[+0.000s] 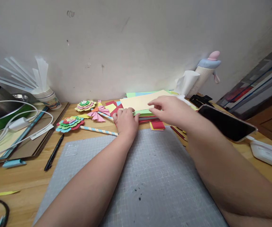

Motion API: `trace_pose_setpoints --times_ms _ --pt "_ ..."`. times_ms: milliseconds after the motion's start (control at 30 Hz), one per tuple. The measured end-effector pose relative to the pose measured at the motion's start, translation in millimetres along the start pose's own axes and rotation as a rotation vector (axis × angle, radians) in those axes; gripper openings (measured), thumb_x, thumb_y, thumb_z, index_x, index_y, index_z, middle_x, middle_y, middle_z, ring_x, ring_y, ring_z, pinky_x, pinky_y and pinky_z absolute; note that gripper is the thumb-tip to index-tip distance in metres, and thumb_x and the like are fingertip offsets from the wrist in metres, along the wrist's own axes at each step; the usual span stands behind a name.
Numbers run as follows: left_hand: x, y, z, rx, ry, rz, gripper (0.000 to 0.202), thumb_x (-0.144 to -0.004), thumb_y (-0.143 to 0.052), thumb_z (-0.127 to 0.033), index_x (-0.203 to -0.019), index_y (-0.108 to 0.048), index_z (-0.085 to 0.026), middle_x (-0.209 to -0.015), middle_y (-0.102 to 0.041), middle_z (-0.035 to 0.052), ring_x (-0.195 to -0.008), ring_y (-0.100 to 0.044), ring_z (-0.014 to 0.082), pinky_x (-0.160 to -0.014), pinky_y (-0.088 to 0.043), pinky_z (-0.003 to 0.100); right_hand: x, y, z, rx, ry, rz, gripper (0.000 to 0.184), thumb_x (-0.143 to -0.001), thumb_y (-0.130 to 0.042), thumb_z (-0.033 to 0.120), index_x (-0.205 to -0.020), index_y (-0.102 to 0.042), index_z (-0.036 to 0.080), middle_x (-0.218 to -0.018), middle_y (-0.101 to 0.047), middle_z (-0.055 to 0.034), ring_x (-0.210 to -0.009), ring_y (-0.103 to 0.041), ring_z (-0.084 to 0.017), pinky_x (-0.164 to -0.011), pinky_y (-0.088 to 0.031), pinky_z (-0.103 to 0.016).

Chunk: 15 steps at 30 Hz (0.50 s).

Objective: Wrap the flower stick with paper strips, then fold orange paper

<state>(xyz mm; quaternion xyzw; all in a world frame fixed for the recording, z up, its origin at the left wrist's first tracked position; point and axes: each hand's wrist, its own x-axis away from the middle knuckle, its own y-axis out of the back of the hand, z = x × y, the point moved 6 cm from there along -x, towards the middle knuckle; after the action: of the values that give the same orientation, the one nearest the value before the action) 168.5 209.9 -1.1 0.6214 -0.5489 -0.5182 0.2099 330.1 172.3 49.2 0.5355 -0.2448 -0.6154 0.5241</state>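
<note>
A stack of coloured paper (145,112) lies against the wall at the far end of the cutting mat, with a cream sheet (137,101) on top. My right hand (168,108) reaches over the right part of this sheet, thumb and forefinger apart. Its other fingers are partly hidden. At the stack's near left corner, my left hand (127,121) rests with bent fingers over the papers and the thumb held apart. Small red and yellow paper pieces (157,125) lie just in front of the stack. Left of my left hand are paper flowers (70,124) with striped paper-straw stems (99,130).
A grey cutting mat (147,176) covers the middle of the wooden table. To its left are a black pen (54,153), white cables (17,124) and paper cups (48,98) holding white strips. A phone (226,123), tissue (187,82) and bottle (204,74) stand or lie right.
</note>
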Motion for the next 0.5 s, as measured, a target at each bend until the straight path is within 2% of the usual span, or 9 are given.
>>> trace_pose_setpoints --times_ms 67,133,267,333,433,500 --pt "-1.4 1.4 1.4 0.024 0.019 -0.015 0.022 -0.088 -0.051 -0.039 -0.101 -0.061 -0.024 -0.096 -0.07 0.0063 -0.104 -0.051 0.0273 -0.094 -0.027 0.045 -12.5 -15.2 4.4 -0.009 -0.017 0.049 0.026 -0.081 -0.062 0.031 -0.105 -0.069 0.024 -0.101 -0.067 -0.0065 -0.09 -0.063 -0.026 -0.08 -0.049 -0.038" --pt "-2.3 1.5 1.4 0.054 0.019 -0.02 0.022 -0.089 -0.049 -0.037 -0.103 -0.06 -0.024 -0.097 -0.07 0.0054 -0.105 -0.052 0.0258 -0.095 -0.027 0.043 -19.8 -31.3 2.6 -0.017 -0.024 0.061 0.026 -0.076 -0.068 0.033 -0.101 -0.071 0.025 -0.105 -0.066 -0.006 -0.092 -0.063 -0.025 -0.081 -0.048 -0.036" --pt "-2.8 1.3 -0.8 0.136 -0.01 -0.047 0.035 -0.092 -0.038 -0.022 -0.125 -0.047 -0.028 -0.118 -0.065 0.0005 -0.114 -0.05 0.0182 -0.098 -0.027 0.037 -20.0 -52.2 -17.0 -0.023 -0.09 -0.019 0.016 -0.08 -0.059 0.027 -0.092 -0.07 0.024 -0.097 -0.069 -0.0052 -0.086 -0.063 -0.023 -0.072 -0.048 -0.033" --pt "-2.5 2.1 0.3 0.15 0.003 -0.079 0.045 -0.087 -0.036 -0.012 -0.13 -0.042 -0.026 -0.124 -0.062 0.0006 -0.115 -0.05 0.0161 -0.098 -0.028 0.036 -17.2 -54.9 -25.7 -0.029 -0.128 -0.085 0.02 -0.083 -0.053 0.024 -0.099 -0.066 0.024 -0.092 -0.069 -0.004 -0.079 -0.063 -0.021 -0.066 -0.047 -0.032" --pt "-1.7 1.4 3.0 0.104 0.029 -0.089 0.042 -0.078 -0.041 -0.006 -0.111 -0.058 -0.027 -0.119 -0.062 0.0006 -0.114 -0.049 0.0188 -0.098 -0.028 0.039 -12.7 -52.0 -29.8 -0.032 -0.145 -0.185 0.032 -0.083 -0.048 0.02 -0.115 -0.055 0.024 -0.104 -0.065 -0.005 -0.078 -0.062 -0.021 -0.062 -0.045 -0.031" --pt "-1.0 -0.5 3.0 0.076 0.015 -0.069 0.031 -0.076 -0.047 -0.009 -0.089 -0.067 -0.029 -0.114 -0.063 -0.0005 -0.115 -0.046 0.0218 -0.098 -0.026 0.043 -10.6 -49.6 -28.3 -0.029 -0.122 -0.223 0.033 -0.083 -0.044 0.016 -0.113 -0.055 0.024 -0.114 -0.061 -0.0065 -0.085 -0.061 -0.022 -0.064 -0.044 -0.031"
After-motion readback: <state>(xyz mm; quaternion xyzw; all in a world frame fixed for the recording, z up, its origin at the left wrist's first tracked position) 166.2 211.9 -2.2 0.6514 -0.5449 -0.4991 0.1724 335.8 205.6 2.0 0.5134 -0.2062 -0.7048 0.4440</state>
